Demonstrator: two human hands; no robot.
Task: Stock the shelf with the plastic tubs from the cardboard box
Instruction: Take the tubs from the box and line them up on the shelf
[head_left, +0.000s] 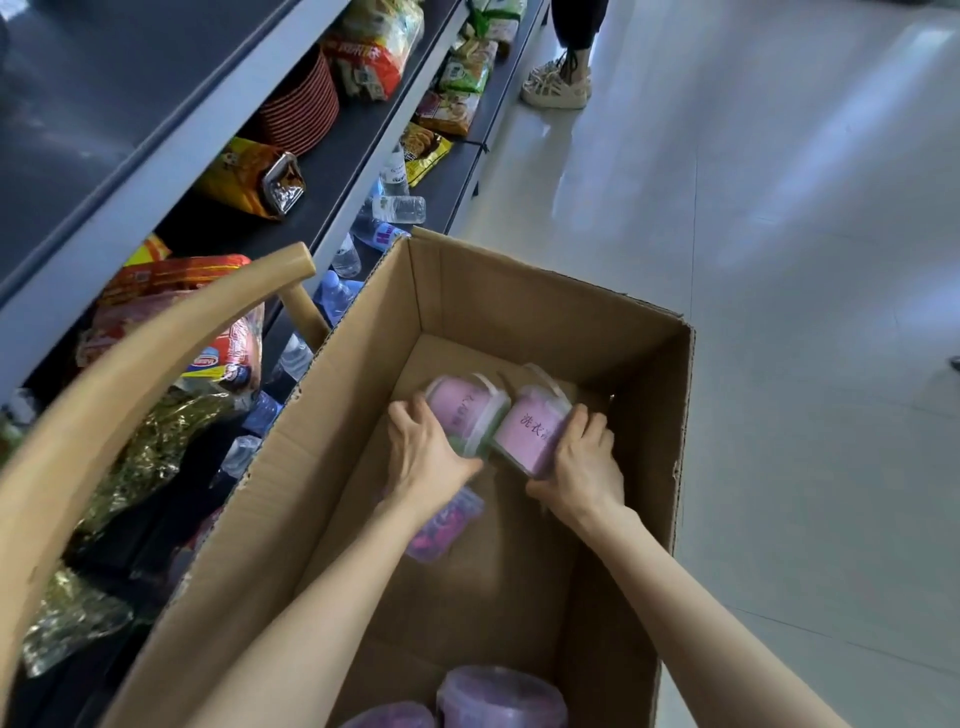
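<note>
Both my arms reach down into an open cardboard box (566, 306). My left hand (426, 457) grips the left side of a clear plastic tub with a pink label (465, 405). My right hand (584, 462) grips the right side of a second pink-labelled tub (530, 431) beside it. The two tubs touch each other. A purple tub (447, 525) lies under my left forearm, and more purple-lidded tubs (498, 696) sit at the box's near end. The grey shelf (332, 171) runs along the left.
The shelf holds snack packets (249, 176), stacked red bowls (301, 109) and water bottles (397, 208). A curved wooden chair back (130, 374) stands left of the box. A person's feet in pale shoes (558, 85) stand up the aisle. Pale floor (779, 208) lies to the right.
</note>
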